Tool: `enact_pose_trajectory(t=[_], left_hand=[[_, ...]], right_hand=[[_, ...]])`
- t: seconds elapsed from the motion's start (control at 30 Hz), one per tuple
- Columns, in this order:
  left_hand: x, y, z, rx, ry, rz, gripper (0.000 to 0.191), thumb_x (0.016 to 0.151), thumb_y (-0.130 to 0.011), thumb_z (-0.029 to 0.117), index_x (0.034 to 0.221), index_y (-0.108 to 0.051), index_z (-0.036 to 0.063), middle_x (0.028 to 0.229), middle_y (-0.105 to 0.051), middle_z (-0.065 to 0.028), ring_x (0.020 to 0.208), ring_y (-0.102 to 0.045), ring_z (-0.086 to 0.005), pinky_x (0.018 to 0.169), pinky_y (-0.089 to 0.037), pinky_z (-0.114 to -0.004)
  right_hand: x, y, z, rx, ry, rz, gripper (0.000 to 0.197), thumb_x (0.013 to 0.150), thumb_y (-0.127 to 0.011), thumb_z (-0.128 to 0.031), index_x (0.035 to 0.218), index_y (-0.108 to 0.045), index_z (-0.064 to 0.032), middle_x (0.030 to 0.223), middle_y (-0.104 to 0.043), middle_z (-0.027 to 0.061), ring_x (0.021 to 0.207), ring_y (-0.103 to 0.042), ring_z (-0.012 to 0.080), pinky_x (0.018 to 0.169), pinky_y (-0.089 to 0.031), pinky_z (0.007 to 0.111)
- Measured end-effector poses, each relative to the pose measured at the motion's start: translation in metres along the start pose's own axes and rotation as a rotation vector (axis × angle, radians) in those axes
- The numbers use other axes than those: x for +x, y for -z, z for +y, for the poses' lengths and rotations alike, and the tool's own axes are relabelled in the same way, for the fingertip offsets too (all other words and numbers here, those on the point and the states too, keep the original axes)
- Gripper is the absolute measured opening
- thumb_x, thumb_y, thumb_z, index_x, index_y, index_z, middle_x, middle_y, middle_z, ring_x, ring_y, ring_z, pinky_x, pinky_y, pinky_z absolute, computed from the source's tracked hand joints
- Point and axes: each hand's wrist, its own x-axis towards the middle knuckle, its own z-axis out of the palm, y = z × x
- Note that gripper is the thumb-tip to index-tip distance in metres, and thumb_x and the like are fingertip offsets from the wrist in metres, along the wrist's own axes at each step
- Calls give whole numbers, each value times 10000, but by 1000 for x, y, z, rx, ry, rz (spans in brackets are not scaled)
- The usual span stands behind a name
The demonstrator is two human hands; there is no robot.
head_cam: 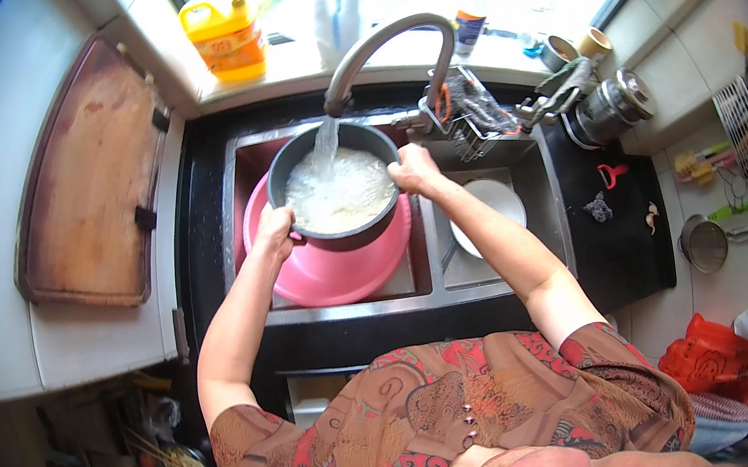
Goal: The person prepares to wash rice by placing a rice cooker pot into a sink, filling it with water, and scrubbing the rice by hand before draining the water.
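A dark cooking pot (339,240) is held between my two hands above a pink plastic basin (331,282) in the left sink bowl. My left hand (276,233) grips its near left side, and my right hand (414,169) grips its right side. From the curved faucet (382,35) a stream of water (326,145) runs into the pot. Cloudy, bubbling water (343,191) fills much of it; what lies beneath the surface cannot be made out.
The right sink bowl (542,203) holds a white bowl (486,214). A wire rack (472,112) with scrubbers hangs behind it. On the right counter lie a red peeler (613,175), a steel-wool pad (598,207) and garlic (651,217). A wooden cutting board (90,180) stands at left. A yellow jug (227,43) is on the sill.
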Motion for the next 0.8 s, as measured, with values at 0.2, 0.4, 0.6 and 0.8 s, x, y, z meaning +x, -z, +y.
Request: enact_pose_trajectory(t=[0.2,0.4,0.6,0.8], left_hand=[[-2,1,-3,54,-64,85,428,723,-449,-31,1138,-528,37,845,-622,-101,634,-603,-214,449,-444,-368],[-26,-7,26,150,-9,133,550,653,-435,-76,1189,-506,23,977,-604,-118,891,-613,-239,672,-523,-324],[-25,19,4,276,275,110,241,780,-498,102,1006,-544,30,709,-604,-91,440,-538,-167,324,-322,-220],[-37,15,-26,21,350,92,183,780,-545,91,940,-549,4,724,-589,-96,473,-525,-153,346,-314,-203]], right_hand=[[6,-11,6,52,45,8,256,716,-570,-206,736,-621,44,835,-627,269,848,-622,397,769,-491,438],[-2,-9,-10,63,226,190,219,729,-547,-166,704,-575,50,772,-607,259,807,-603,402,750,-479,448],[2,3,-31,31,318,143,201,742,-552,-155,722,-566,45,815,-608,253,823,-595,411,773,-471,459],[10,6,-23,15,390,45,205,743,-559,-151,785,-609,43,851,-618,248,862,-602,402,798,-471,455]])
